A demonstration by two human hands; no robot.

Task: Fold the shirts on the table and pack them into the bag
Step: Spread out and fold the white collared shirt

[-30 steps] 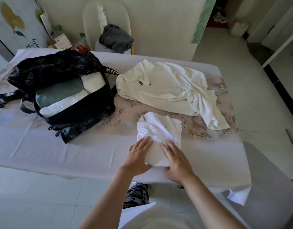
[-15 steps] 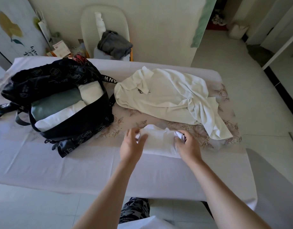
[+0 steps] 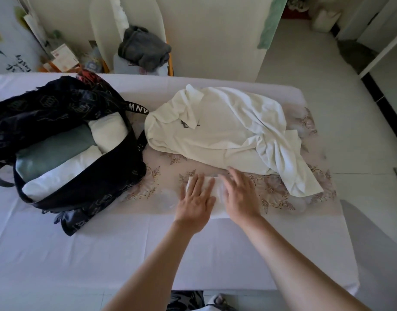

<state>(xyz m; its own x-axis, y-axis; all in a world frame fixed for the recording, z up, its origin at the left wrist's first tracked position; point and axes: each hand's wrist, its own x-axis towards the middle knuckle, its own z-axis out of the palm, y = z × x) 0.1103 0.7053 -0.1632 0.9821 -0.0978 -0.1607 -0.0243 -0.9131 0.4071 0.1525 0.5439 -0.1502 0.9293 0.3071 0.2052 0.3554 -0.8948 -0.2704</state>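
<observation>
Folded white shirt (image 3: 217, 192) is pressed flat on the worktop (image 3: 103, 254).
It is covered by the left hand (image 3: 195, 202) and right hand (image 3: 240, 198), fingers (image 3: 200, 181) straight and released, nothing gripped.

A home, cloth-covered surface (image 3: 103, 254) in a tiled room, padded chair (image 3: 99, 30) heaped with grey clothing (image 3: 143, 49), cluttered corner, open doorway
</observation>
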